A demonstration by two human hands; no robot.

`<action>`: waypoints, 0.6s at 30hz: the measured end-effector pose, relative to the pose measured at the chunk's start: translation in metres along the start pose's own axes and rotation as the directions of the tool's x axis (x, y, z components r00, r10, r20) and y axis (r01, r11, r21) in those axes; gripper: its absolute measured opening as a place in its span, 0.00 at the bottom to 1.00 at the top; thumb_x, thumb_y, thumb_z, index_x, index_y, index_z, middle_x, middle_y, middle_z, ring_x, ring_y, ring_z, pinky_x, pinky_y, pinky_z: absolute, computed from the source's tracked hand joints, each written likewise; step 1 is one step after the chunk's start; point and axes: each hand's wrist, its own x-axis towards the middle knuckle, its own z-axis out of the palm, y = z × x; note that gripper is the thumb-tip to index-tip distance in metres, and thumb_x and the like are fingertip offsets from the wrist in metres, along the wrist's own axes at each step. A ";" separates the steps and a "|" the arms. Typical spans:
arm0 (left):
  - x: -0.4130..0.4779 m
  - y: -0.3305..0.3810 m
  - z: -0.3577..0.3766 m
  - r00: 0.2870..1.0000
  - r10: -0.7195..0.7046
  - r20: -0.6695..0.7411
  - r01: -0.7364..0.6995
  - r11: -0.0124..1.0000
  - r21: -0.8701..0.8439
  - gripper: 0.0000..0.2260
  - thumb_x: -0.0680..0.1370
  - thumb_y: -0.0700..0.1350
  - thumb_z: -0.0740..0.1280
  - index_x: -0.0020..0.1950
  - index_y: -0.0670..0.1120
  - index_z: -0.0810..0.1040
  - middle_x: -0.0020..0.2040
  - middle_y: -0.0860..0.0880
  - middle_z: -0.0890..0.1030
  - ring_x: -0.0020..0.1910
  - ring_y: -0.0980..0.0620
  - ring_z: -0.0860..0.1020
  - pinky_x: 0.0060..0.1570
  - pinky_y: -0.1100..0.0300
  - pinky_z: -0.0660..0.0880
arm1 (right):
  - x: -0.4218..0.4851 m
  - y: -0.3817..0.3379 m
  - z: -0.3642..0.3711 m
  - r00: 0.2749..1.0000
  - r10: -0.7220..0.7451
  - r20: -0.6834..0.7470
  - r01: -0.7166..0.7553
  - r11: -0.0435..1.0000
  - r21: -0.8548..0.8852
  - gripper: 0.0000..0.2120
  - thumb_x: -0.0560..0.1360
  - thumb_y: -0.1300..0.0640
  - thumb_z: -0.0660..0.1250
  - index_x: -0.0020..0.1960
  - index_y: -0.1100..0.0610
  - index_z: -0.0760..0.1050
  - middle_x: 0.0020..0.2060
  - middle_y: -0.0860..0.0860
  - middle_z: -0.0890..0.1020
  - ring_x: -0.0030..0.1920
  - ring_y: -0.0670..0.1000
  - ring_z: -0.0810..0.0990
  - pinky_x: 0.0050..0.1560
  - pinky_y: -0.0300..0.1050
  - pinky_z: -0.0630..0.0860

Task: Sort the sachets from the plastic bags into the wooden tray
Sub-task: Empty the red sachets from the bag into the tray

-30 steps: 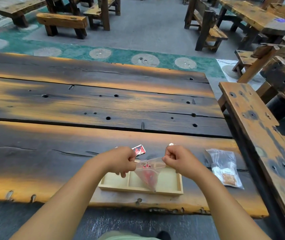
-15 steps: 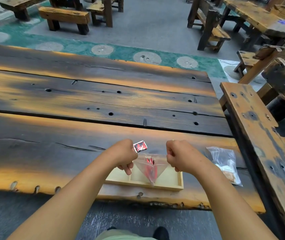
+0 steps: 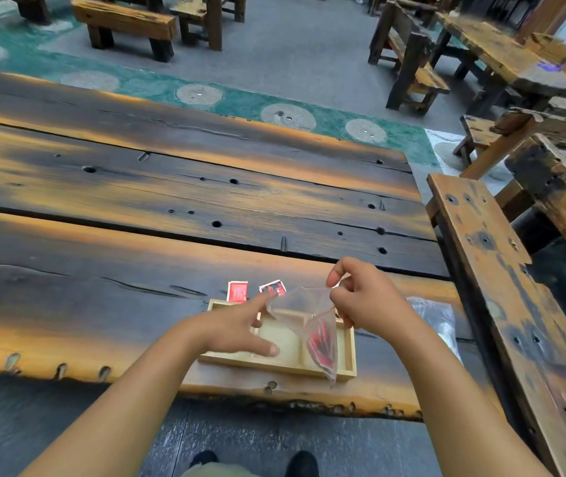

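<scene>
your right fingers (image 3: 341, 267) pinch the top edge of a clear plastic bag (image 3: 295, 306), so your right hand (image 3: 364, 301) grasps it and holds it over the right end of the wooden tray (image 3: 274, 364). red sachets (image 3: 321, 342) sit bunched in the bag's low corner. your left hand (image 3: 233, 327) is released, fingers spread, index tip at the bag's mouth. two loose sachets (image 3: 238, 290) lie on the table (image 3: 102, 270) just beyond the tray's far edge. a second bag (image 3: 438, 316) lies to the right, partly behind your forearm.
</scene>
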 end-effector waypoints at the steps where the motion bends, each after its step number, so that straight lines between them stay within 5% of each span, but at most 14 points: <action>1: 0.001 0.002 0.008 0.999 0.033 0.020 -0.033 0.999 0.012 0.49 0.67 0.60 0.76 0.78 0.64 0.46 0.75 0.57 0.64 0.72 0.57 0.67 0.72 0.54 0.66 | -0.001 -0.004 -0.002 1.000 -0.004 -0.007 0.005 0.999 0.043 0.07 0.72 0.66 0.59 0.45 0.57 0.72 0.25 0.51 0.77 0.23 0.50 0.75 0.25 0.38 0.71; 4: 0.004 0.023 0.028 0.982 0.154 -0.108 -0.170 0.971 -0.165 0.52 0.66 0.63 0.77 0.78 0.66 0.43 0.77 0.62 0.58 0.75 0.58 0.62 0.74 0.53 0.63 | -0.007 -0.018 -0.012 0.999 -0.030 -0.029 0.035 0.986 0.164 0.07 0.73 0.69 0.59 0.46 0.59 0.70 0.23 0.51 0.74 0.23 0.51 0.72 0.25 0.43 0.69; 8: 0.006 0.052 0.027 0.886 0.178 -0.428 -0.389 0.786 -0.480 0.40 0.68 0.55 0.78 0.74 0.64 0.60 0.68 0.55 0.75 0.65 0.51 0.77 0.64 0.45 0.75 | -0.013 -0.043 -0.024 0.994 -0.089 -0.068 0.106 0.939 0.328 0.09 0.74 0.72 0.58 0.45 0.59 0.68 0.22 0.51 0.74 0.23 0.53 0.71 0.24 0.44 0.67; 10: 0.006 0.060 0.020 0.823 0.159 -0.545 -0.491 0.682 -0.542 0.40 0.64 0.60 0.78 0.72 0.60 0.65 0.65 0.48 0.78 0.63 0.47 0.79 0.62 0.41 0.76 | -0.011 -0.057 -0.030 0.990 -0.112 -0.091 0.140 0.898 0.417 0.11 0.75 0.73 0.56 0.45 0.58 0.67 0.20 0.50 0.72 0.21 0.52 0.69 0.23 0.42 0.65; 14: 0.005 0.073 0.001 0.762 0.200 -0.615 -0.586 0.616 -0.527 0.50 0.55 0.70 0.76 0.73 0.56 0.64 0.64 0.41 0.78 0.60 0.41 0.80 0.60 0.39 0.77 | -0.008 -0.087 -0.043 0.984 -0.122 -0.130 0.176 0.785 0.594 0.11 0.77 0.72 0.56 0.43 0.56 0.67 0.19 0.49 0.70 0.21 0.50 0.67 0.20 0.38 0.63; 18: 0.009 0.083 -0.020 0.762 0.285 -0.581 -0.618 0.588 -0.522 0.53 0.55 0.72 0.75 0.74 0.51 0.64 0.60 0.45 0.82 0.57 0.42 0.82 0.54 0.48 0.80 | -0.009 -0.104 -0.047 0.978 -0.154 -0.143 0.210 0.715 0.667 0.11 0.77 0.70 0.56 0.41 0.55 0.67 0.20 0.49 0.70 0.21 0.50 0.67 0.21 0.37 0.64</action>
